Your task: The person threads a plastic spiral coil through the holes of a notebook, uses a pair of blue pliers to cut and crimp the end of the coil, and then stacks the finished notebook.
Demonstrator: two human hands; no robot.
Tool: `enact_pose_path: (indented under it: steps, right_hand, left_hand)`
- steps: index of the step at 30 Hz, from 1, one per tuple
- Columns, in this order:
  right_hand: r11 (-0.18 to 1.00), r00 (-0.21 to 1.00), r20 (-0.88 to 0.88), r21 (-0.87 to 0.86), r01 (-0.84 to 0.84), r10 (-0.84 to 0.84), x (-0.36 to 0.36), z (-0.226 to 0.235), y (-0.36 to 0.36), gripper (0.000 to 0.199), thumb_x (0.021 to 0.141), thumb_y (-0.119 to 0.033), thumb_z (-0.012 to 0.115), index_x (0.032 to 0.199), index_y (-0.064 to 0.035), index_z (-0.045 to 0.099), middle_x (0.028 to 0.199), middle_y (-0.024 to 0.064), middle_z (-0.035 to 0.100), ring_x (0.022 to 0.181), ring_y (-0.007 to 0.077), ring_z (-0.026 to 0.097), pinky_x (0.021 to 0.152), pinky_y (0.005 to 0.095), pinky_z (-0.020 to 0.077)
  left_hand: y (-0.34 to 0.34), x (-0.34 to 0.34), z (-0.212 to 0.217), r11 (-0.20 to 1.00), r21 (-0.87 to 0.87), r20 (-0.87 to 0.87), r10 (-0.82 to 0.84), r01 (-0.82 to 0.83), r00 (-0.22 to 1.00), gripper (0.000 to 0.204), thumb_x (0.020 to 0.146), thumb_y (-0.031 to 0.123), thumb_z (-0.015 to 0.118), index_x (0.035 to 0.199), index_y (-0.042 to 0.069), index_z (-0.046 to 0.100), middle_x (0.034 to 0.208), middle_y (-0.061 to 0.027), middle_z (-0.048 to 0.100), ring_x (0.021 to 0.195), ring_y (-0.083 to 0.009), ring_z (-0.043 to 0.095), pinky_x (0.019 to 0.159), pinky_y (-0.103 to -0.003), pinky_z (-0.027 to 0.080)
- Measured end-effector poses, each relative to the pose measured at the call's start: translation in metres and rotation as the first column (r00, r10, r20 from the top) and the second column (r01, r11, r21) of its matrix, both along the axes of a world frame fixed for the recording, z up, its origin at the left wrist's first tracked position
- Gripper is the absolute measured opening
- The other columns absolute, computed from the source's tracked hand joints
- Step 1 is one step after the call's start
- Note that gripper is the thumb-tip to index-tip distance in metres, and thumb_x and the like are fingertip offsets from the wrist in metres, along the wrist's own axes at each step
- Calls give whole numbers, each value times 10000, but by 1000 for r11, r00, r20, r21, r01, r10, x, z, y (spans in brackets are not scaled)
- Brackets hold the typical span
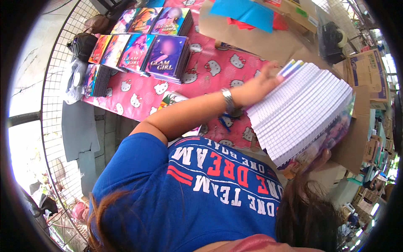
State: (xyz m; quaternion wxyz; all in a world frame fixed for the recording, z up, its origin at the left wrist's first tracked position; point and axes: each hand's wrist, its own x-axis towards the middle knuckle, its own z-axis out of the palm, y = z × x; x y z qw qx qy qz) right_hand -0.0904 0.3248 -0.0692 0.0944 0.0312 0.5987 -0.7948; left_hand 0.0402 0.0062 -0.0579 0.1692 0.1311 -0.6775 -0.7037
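A thick fanned stack of notebooks (300, 111) with white ruled pages and colourful covers leans over the right side of the table. My left hand (257, 87), a metal watch on its wrist, reaches across to the stack's upper left edge. Its fingers are apart, and a fingertip touches the page edges. From below, my right hand (321, 161) supports the lower right side of the stack, its fingers curled against the covers; most of that hand is hidden behind the notebooks and hair.
Several piles of notebooks (168, 56) with bright covers stand at the far left of the pink patterned tablecloth (214, 90). Blue sheets (245, 13) lie on brown cardboard at the back. A black tape dispenser (331, 42) and cardboard boxes (369, 75) stand at the right; wire mesh borders the left.
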Motion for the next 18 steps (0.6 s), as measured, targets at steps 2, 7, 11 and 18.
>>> enact_pose_path:
  steps: [2, 7, 11, 18]
  right_hand:
    - [995, 988, 132, -66, -74, 82, 58, 2, -42, 353, 833, -296, 605, 1074, -41, 558, 988, 77, 598, 1021, 216, 588, 893, 394, 497]
    - [907, 885, 293, -331, -262, 363, 149, -19, -123, 411, 857, -349, 599, 1156, -69, 565, 1076, 63, 615, 1044, 226, 589, 955, 399, 465]
    - [815, 710, 411, -381, -436, 572, 227, -20, -167, 438, 863, -398, 609, 1171, -89, 569, 1102, 63, 623, 1053, 245, 596, 946, 401, 473]
    - [660, 497, 434, -484, -575, 751, 315, -68, -172, 668, 888, -537, 564, 1353, -65, 476, 1336, 129, 561, 1200, 310, 557, 1046, 470, 423]
  left_hand:
    - [-28, 48, -3, 952, 277, 48, -150, 131, 988, 766, 1005, 613, 337, 1447, -10, 400, 1461, -192, 446, 1302, -248, 479, 1106, -364, 357]
    - [-68, 165, -15, 876, 375, 101, -364, 303, 926, 839, 974, 652, 372, 1495, -5, 336, 1432, -149, 492, 1284, -194, 495, 1085, -344, 374]
    - [-86, 230, -53, 929, 191, 264, -360, 318, 895, 952, 926, 699, 438, 1489, -57, 304, 1483, -195, 412, 1363, -246, 402, 1131, -366, 312]
    - [-129, 292, -105, 873, 274, 308, -478, 405, 823, 727, 961, 583, 477, 1378, -11, 496, 1342, -117, 573, 1182, -184, 558, 1035, -351, 431]
